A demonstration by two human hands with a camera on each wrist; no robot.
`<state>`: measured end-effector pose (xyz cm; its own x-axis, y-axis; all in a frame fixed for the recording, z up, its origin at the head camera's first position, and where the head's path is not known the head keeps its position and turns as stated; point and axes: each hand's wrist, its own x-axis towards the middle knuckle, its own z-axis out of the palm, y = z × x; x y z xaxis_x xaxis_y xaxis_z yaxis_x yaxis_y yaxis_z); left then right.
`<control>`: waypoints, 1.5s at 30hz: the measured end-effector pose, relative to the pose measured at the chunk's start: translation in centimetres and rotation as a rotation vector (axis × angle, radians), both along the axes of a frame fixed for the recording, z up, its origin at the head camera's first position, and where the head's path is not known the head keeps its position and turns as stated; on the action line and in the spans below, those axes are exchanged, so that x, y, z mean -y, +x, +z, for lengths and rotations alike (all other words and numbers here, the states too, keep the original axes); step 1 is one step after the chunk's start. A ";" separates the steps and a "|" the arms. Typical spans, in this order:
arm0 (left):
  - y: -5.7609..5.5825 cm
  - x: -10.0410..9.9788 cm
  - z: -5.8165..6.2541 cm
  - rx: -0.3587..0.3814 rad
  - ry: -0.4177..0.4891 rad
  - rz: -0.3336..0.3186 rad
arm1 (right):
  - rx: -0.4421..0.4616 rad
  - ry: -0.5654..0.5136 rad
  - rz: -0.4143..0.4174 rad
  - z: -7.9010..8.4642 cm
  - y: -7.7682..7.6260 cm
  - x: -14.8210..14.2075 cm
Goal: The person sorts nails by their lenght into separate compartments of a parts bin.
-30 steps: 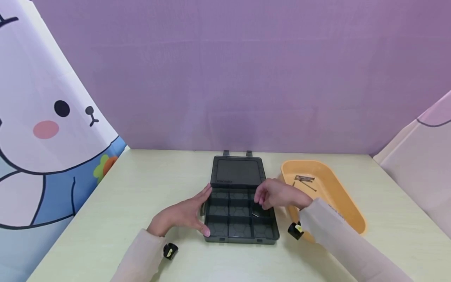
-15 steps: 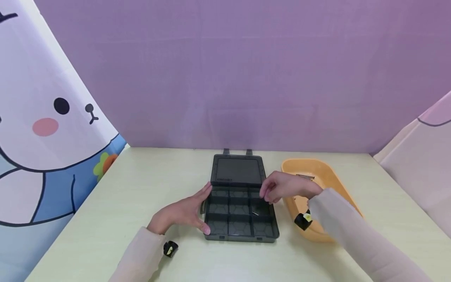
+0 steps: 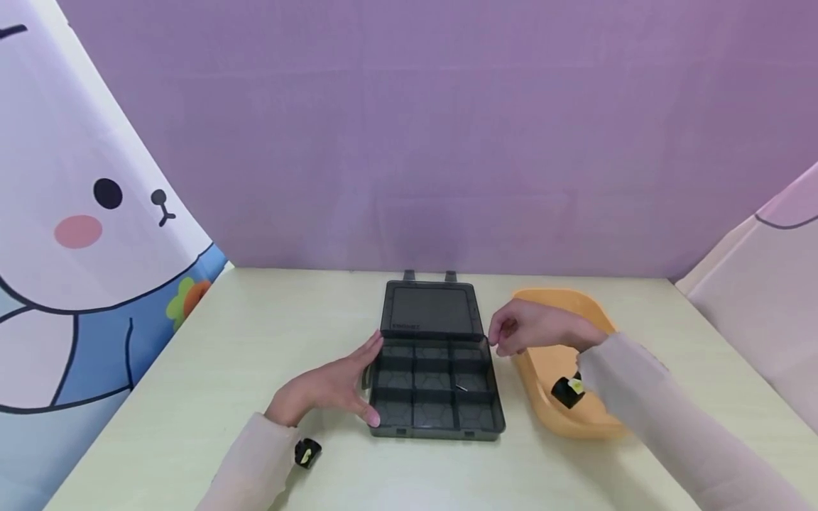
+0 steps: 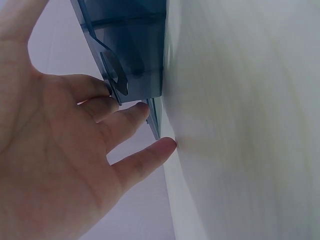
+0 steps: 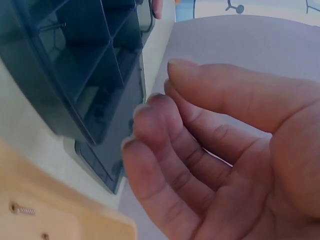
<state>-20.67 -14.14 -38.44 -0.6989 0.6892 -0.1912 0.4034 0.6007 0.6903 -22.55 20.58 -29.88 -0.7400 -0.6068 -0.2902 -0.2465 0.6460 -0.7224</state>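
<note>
A dark see-through divided organizer box point(image 3: 434, 428) lies on the table, its lid point(image 3: 432, 310) folded back. In its middle-right compartment sits one slim metal screw point(image 3: 461, 388), also seen in the right wrist view. My left hand point(image 3: 335, 383) rests along the box's left side with thumb and fingers spread; in the left wrist view the fingers touch the wall near a latch point(image 4: 116, 75). Between the box and an orange tray point(image 3: 569, 428) hovers my right hand point(image 3: 530, 326), fingers loosely bent and nothing between them. The right forearm covers part of the tray.
Inside the tray, the right wrist view shows a threaded screw point(image 5: 22, 209) and part of another. The pale table point(image 3: 307, 305) meets a purple cloth backdrop point(image 3: 409, 142). A printed cartoon cloth hangs at the left.
My right hand has drawn back out of the box, moving right toward the tray. The screw lies in the middle-right compartment, apart from the hand. My left hand stays put.
</note>
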 end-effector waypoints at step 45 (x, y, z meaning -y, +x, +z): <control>0.4 -0.1 0.3 0.008 0.011 0.004 | -0.120 0.152 -0.296 -4.4 -3.2 -9.0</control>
<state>-20.30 -14.03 -38.17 -0.7006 0.6882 -0.1887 0.3955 0.5946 0.7000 -25.70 29.60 -34.29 -0.9117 -0.3171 -0.2612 -0.1095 0.8003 -0.5895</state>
